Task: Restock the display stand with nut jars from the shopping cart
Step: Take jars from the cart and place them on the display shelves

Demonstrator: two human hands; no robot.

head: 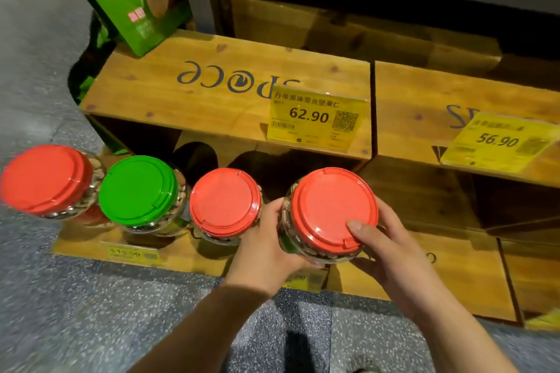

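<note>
head view looked down on the display stand (230, 76), a set of stepped wooden crates. both hands held the rightmost jar (328, 215), red-lidded and upright at the lowest wooden step (466, 275). the left hand (266, 248) wrapped its fingers round the jar's left side; the right hand (391, 254) cupped the right side, its thumb lying on the red lid. three more jars stood in a row to the left on the same step: a red-lidded jar (225, 203) just beside the held one, a green-lidded jar (139, 191), and another red-lidded jar at the far left (45, 179). a yellow price tag (315, 118) reading 62.90 sat on the crate above, a second tag (497, 142) to the right, and a green box (133, 0) behind.
</note>
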